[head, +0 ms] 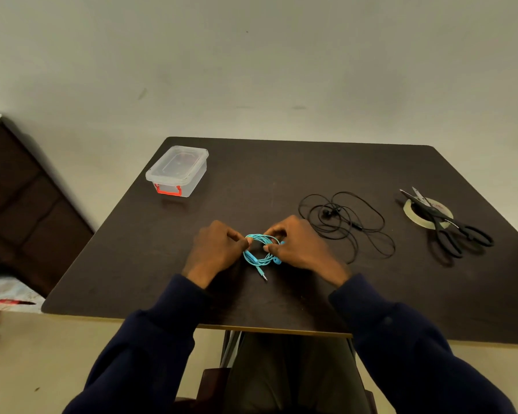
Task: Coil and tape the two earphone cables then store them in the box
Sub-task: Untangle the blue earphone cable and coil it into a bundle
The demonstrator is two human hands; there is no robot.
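Both hands pinching blue earphone cable (260, 249) at frame centre: left hand (214, 249), right hand (299, 246). Coil forming, untaped. Black earphone cable (346, 222) lying loose at right. Box (177, 170) sitting closed, upper left. Tape (428, 212), scissors (449, 225) waiting far right.

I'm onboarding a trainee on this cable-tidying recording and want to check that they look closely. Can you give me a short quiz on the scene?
1. Fill in: the scissors lie across the ____.
2. True or false: the box has its lid on.
3. The left hand and right hand both pinch: A the scissors, B the blue earphone cable, C the box?
Key: 1 tape roll; 2 true; 3 B.
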